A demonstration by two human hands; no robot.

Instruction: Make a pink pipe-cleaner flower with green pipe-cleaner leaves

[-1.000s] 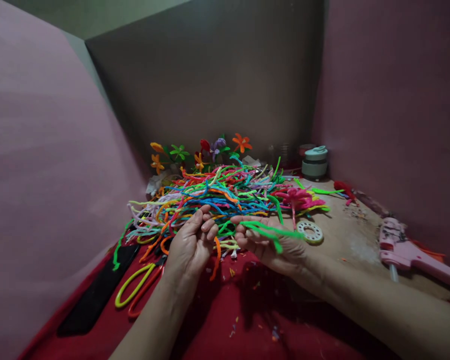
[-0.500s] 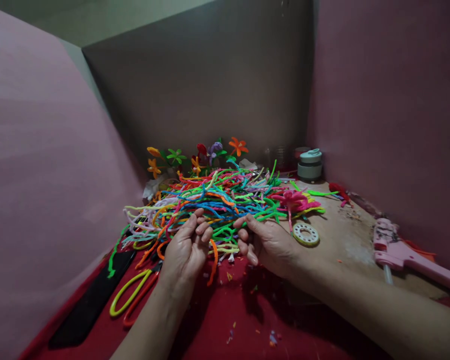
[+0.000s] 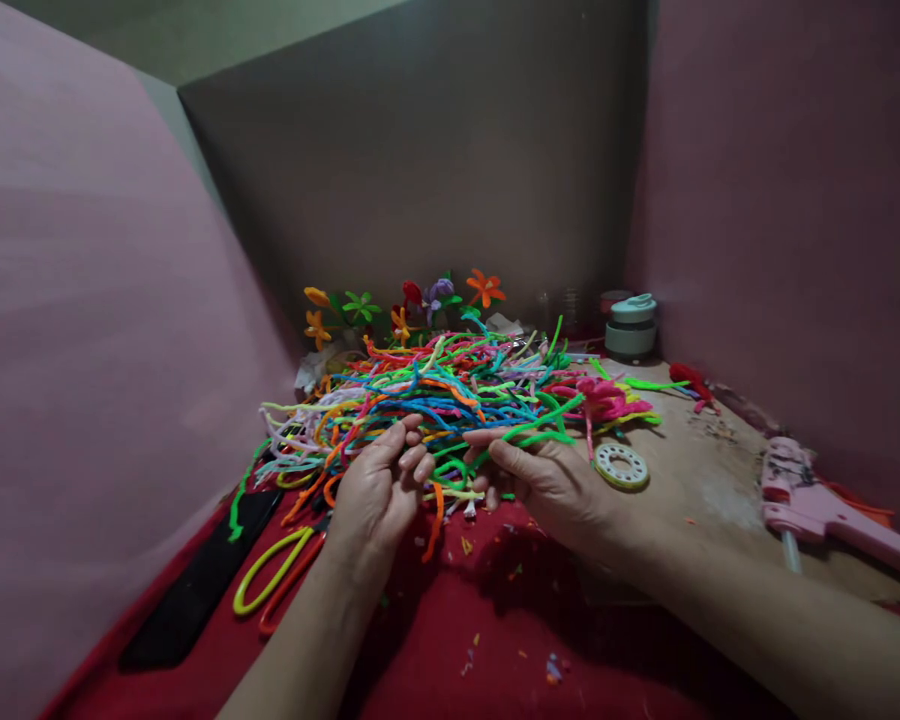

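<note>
My right hand [image 3: 540, 480] has its thumb and fingers closed on a green pipe cleaner [image 3: 536, 437], whose lengths stick out above the hand toward the right. My left hand [image 3: 386, 490] is beside it, palm up, with thumb and fingers curled together; anything small between them cannot be made out. A gap separates the two hands. Just behind them spreads a big tangled heap of pipe cleaners [image 3: 420, 400] in many colours. An orange pipe cleaner [image 3: 436, 520] hangs from the heap's front edge between the hands.
Scissors [image 3: 270, 575] with yellow and red handles lie left beside a black flat strip [image 3: 195, 590]. Right are a white ring spool [image 3: 621, 467], a pink glue gun [image 3: 802, 505] and a lidded jar [image 3: 631, 328]. Pipe-cleaner flowers [image 3: 486, 288] stand behind. Scraps dot the red cloth [image 3: 510, 640].
My right hand has turned more palm-down, and the green pipe cleaner now rises above its knuckles. My left hand keeps nearly the same pose. The whole view has shifted slightly.
</note>
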